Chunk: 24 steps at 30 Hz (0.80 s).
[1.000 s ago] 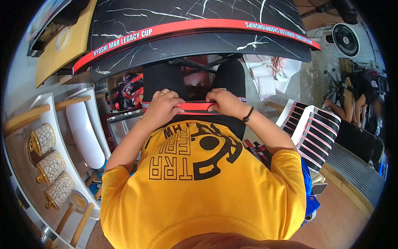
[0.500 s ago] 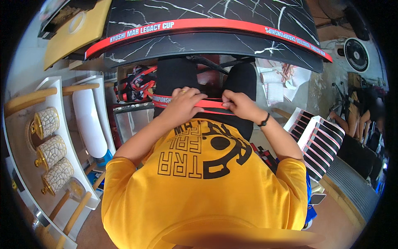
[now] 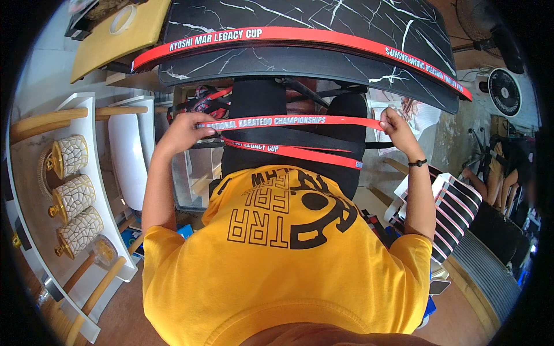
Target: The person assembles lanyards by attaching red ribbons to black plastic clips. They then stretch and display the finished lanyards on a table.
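A red ribbon strap with white print (image 3: 352,120) stretches nearly level above my lap. My left hand (image 3: 189,132) is closed in a pinch at its left end. At the strap's right end, the thumb and fingers of my right hand (image 3: 398,128) are pinched shut. Below it, across my black trousers, lies another length of red printed strap (image 3: 320,154); whether it joins the held one I cannot tell. A stack of similar red straps (image 3: 317,36) runs along the black marbled table (image 3: 277,63) in front of me.
A yellow surface with a tape roll (image 3: 122,20) stands at far left. White shelving (image 3: 101,173) with several patterned canisters (image 3: 72,205) is at left. To the right are a fan (image 3: 503,85), black bundles with pale stripes (image 3: 453,213) and another person (image 3: 499,161). Papers (image 3: 424,118) lie under the table.
My hands have moved apart and forward from my lap, raising a strap taut between them. A second length now shows on my lap. The view has shifted slightly.
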{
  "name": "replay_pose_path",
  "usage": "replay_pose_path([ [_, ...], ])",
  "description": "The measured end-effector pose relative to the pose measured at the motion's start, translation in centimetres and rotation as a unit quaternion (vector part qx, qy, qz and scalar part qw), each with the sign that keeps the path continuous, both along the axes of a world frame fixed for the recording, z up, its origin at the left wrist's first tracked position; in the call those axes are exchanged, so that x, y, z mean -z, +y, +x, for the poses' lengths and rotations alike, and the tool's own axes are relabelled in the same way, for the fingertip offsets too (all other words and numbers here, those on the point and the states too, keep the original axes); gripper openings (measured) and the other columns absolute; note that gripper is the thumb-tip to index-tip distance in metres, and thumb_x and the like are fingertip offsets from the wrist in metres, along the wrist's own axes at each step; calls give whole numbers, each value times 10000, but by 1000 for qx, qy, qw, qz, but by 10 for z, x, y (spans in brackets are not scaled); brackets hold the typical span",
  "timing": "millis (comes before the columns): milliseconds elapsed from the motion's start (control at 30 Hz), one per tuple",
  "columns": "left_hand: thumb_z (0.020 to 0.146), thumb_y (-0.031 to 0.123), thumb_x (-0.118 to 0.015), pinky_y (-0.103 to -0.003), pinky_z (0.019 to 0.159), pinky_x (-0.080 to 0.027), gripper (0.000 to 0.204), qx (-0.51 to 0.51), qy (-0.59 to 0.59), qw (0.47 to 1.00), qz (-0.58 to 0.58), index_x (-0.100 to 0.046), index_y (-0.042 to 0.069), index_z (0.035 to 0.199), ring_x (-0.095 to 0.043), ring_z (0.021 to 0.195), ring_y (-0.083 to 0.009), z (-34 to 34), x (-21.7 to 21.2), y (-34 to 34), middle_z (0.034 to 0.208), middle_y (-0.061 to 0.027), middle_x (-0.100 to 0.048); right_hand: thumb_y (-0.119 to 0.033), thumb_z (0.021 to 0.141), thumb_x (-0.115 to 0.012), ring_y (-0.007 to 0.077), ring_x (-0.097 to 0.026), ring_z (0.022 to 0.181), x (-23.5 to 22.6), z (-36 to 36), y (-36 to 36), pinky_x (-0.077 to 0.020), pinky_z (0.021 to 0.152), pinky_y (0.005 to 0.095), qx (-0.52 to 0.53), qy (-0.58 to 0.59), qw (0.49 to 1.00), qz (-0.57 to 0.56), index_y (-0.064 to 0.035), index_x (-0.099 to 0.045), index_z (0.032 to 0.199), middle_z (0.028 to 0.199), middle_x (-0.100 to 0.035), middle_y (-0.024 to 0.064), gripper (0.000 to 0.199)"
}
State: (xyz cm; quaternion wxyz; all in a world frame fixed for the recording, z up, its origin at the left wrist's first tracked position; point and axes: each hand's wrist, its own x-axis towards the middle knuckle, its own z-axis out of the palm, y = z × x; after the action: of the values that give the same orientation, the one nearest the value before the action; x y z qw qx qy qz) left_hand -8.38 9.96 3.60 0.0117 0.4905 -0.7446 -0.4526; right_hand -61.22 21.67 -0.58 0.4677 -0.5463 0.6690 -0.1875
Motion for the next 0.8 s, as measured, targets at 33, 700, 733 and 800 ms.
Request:
replay_pose_path([
  [33,804,51,-696,-300,746,-485,206,-23,10,999,35,-681,4,1004,-622,801,-153,6,1,-3,864,-97,-683,-41,900,-576,97,-399,677,2,-7,0,-379,604,260,2,0,1000,6,-51,-456,887,730,-423,8,121],
  [700,796,126,-677,-439,867,-363,219,-27,-221,912,-345,-658,99,1012,-546,1051,-286,-18,-14,1,1045,-98,-632,-261,882,-667,81,-542,628,-45,21,-17,-442,550,235,-246,-163,920,259,-40,-673,1009,777,-633,8,254],
  [733,771,129,-703,-427,813,-415,180,-5,-177,915,-364,-675,96,946,-584,948,-291,-35,-25,7,949,-88,-648,-209,879,-669,65,-533,622,-59,36,-21,-422,528,221,-228,-227,901,292,-13,-656,980,749,-620,16,221],
  [800,782,131,-687,-391,674,-479,79,16,71,985,-158,-682,53,773,-615,732,-288,-76,-44,26,757,-105,-636,-78,856,-659,75,-535,552,-84,77,-23,-399,476,229,-119,-449,866,185,0,-575,954,689,-574,14,151],
])
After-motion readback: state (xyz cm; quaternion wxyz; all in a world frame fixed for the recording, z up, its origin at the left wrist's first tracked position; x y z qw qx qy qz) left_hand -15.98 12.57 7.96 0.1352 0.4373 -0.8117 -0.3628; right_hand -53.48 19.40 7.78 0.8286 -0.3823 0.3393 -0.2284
